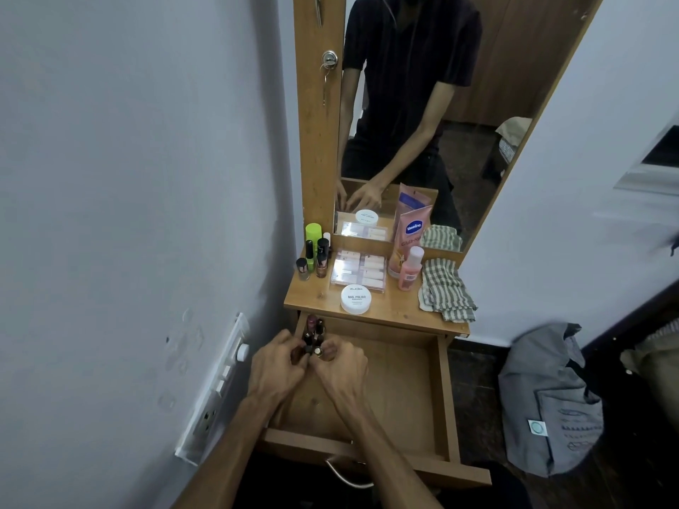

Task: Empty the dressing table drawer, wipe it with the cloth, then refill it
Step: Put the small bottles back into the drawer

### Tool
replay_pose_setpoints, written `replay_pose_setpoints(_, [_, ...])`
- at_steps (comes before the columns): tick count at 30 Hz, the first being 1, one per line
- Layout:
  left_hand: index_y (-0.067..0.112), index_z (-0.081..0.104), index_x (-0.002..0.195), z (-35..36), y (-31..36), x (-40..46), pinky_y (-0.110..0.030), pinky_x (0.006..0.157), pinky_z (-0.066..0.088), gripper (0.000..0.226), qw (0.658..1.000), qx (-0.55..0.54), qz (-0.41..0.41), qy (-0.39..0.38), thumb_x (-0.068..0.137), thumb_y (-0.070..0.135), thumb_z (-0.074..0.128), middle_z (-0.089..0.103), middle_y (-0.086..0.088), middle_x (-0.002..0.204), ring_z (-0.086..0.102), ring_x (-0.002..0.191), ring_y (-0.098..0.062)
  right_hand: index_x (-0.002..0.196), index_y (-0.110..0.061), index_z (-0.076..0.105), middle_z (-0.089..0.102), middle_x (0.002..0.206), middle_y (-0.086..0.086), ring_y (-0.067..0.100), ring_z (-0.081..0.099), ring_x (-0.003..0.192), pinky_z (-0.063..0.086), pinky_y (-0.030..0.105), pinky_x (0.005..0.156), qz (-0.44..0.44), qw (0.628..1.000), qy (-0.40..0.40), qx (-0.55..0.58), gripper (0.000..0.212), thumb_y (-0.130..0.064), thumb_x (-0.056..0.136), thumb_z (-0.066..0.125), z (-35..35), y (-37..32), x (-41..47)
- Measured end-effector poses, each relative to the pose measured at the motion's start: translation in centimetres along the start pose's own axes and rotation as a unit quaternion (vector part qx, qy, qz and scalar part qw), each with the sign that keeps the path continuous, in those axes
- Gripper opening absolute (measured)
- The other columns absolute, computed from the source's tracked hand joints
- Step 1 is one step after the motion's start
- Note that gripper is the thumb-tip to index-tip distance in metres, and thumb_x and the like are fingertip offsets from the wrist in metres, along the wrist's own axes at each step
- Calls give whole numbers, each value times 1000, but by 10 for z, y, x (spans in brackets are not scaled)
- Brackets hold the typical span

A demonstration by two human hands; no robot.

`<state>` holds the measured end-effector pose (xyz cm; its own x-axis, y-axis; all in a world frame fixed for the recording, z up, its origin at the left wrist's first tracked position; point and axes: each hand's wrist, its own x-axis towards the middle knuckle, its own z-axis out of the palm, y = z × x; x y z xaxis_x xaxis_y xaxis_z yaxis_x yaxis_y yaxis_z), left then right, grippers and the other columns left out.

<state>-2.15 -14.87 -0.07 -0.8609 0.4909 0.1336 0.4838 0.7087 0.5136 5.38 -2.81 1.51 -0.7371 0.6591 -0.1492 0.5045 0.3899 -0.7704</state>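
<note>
Gathering small bottles (315,339) in the drawer's (404,380) far-left corner, left hand (277,369) and right hand (340,365) each grip some. Emptying or refilling is unclear; cloth (444,288) lies on the surface (319,299) behind the drawer.

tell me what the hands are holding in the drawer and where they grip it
Both the left hand and the right hand curl round a cluster of small bottles at the drawer back-left corner, gripping their lower bodies; exact finger contact is hidden.

The wooden table (389,310) carries a white nail polish remover tub (355,299); behind it lies a clear nail case (358,270), left stand polish bottles (313,257), right a checked cloth (444,290).
</note>
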Motion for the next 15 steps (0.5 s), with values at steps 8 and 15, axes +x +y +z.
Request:
replay_pose_setpoints(8, [21,75,102,2,0,0,-35,66,51,19,1000,30,2,0,84,28,73,59,2,99,67,82,-23,84,-22,77,77,79,-7,11,73,77,55,23,74,-7,1000,-16,16,19,-33,69,72,7,8,2])
replay_pose_setpoints(15, [21,75,96,2,-2,-2,-31,60,51,22,1000,11,14,21,75,26,80,61,6,93,67,74,-21,92,-24,79,78,81,-9,5,73,78,54,15,76,-22,999,-14,21,22,-31,71,74,5,9,5])
